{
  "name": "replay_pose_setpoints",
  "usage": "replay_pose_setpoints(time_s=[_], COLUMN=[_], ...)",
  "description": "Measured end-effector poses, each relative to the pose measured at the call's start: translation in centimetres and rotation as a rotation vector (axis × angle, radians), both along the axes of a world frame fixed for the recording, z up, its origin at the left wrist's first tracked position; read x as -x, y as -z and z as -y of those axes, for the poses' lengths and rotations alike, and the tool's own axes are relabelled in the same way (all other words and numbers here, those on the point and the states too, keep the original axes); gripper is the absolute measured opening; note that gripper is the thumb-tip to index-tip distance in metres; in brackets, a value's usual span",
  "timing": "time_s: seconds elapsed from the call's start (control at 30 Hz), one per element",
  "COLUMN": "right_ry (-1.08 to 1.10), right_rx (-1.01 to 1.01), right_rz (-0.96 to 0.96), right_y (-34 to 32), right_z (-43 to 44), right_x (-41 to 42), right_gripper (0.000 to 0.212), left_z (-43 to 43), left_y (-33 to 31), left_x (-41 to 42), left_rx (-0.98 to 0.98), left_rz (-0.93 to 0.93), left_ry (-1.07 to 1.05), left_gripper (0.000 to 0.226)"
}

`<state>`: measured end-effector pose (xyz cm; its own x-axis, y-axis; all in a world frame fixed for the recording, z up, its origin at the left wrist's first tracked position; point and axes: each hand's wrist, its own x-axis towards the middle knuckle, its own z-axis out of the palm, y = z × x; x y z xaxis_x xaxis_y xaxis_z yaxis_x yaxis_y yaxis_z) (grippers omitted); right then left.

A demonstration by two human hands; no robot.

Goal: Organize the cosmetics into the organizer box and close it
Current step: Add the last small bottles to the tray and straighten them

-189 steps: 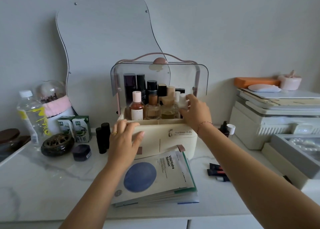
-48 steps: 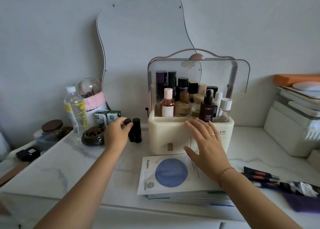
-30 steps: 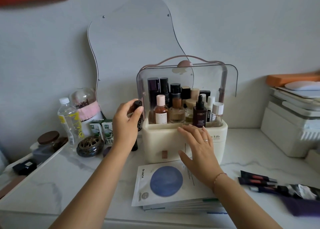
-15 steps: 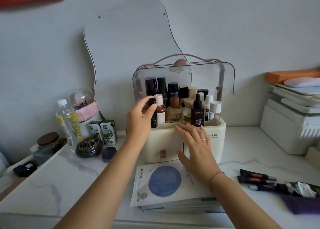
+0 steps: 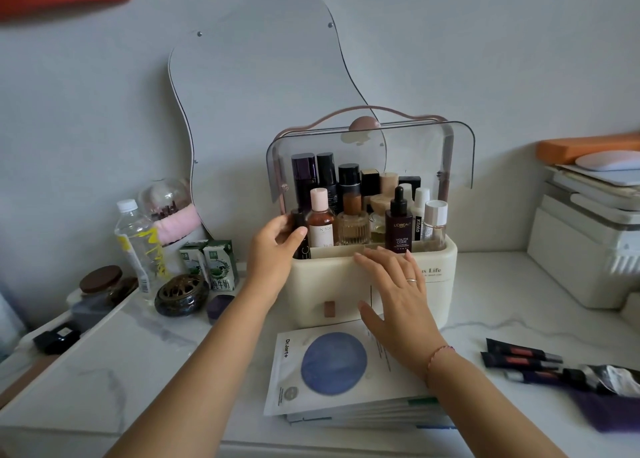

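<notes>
Left hand: grip closed, thumb and fingers curled round a small black bottle.
Small black bottle: upright at the front-left corner of the organizer box, lower end level with the rim, just beside a pink-capped bottle; cannot tell if it sits on the bottom.
Right hand: grip open, fingers straight and spread, flat against the box's cream front, fingertips at the top edge; holds nothing.
Organizer box: on the desk, clear lid raised; top compartment packed with upright bottles, among them a dark L'Oréal dropper bottle at the front right.
Sheet masks: stacked on the desk, just in front of the box, under the right wrist.
Tubes: lying on the desk, to the right, apart from the box.
Left of box: purple jar, bronze burner, two milk cartons, water bottle.
Behind: wavy mirror on the wall.
</notes>
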<state>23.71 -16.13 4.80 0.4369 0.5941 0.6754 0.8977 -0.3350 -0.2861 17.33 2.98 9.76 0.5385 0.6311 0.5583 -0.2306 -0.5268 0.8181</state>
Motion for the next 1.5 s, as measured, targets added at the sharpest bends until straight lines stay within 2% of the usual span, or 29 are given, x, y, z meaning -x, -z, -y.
replay_pose_setpoints(time_s=[0.13, 0.27, 0.37, 0.43, 0.5, 0.6, 0.67, 0.77, 0.87, 0.97, 1.07, 1.2, 1.3, 1.5], right_ry=[0.005, 0.008, 0.007, 0.009, 0.010, 0.010, 0.004, -0.003, -0.004, -0.004, 0.000, 0.000, -0.005, -0.022], right_rx=[0.011, 0.014, 0.017, 0.022, 0.027, 0.033, 0.031, 0.041, 0.040, 0.023, 0.024, 0.024, 0.023, 0.033], right_rz=[-0.002, -0.001, -0.002, -0.004, -0.005, -0.004, 0.000, 0.000, 0.003, 0.001, 0.003, -0.003, -0.008, -0.001], right_y=[0.0, 0.0, -0.1, -0.2, -0.2, -0.3, -0.3, -0.4, -0.3, -0.1, -0.1, -0.3, -0.4, -0.3], right_z=[0.0, 0.0, 0.0, 0.1, 0.1, 0.1, 0.1, 0.3, 0.3, 0.1, 0.1, 0.2, 0.2, 0.3], right_x=[0.0, 0.0, 0.1, 0.1, 0.2, 0.2, 0.2, 0.2, 0.1, 0.1, 0.1, 0.3, 0.3, 0.1], right_gripper=[0.064, 0.065, 0.065, 0.065, 0.065, 0.065, 0.064, 0.065, 0.066, 0.066, 0.066, 0.065, 0.064, 0.065], left_z=[-0.8, -3.6, -6.0, -7.0, -7.4, -8.1, -8.2, -6.9, -4.1, -0.1, 3.7, 6.0, 5.6, 5.0], left_y=[0.7, 2.6, 4.4, 5.5, 6.3, 7.3, 7.7, 7.5, 6.1, 3.7, 1.0, -1.5, -2.2, -1.8], left_x=[0.6, 2.0, 1.7, 1.1, 0.4, -0.4, -0.6, 0.0, 2.3, 5.2, 6.1, 4.1, 1.5, -1.2], left_rx=[0.072, 0.132, 0.134, 0.129, 0.143, 0.160, 0.145, 0.144, 0.123, 0.092, -0.012, -0.189, -0.228, -0.391], left_rz=[0.055, 0.128, -0.097, -0.270, -0.342, -0.358, -0.349, -0.222, 0.000, 0.277, 0.363, 0.211, 0.070, -0.044], left_ry=[0.009, -0.289, -0.347, -0.285, -0.214, -0.230, -0.303, -0.366, -0.355, -0.230, -0.058, 0.003, -0.021, -0.244], left_gripper=[0.021, 0.015, 0.029, 0.047, 0.057, 0.056, 0.043, 0.028, 0.029, 0.034, 0.038, 0.037, 0.037, 0.045])
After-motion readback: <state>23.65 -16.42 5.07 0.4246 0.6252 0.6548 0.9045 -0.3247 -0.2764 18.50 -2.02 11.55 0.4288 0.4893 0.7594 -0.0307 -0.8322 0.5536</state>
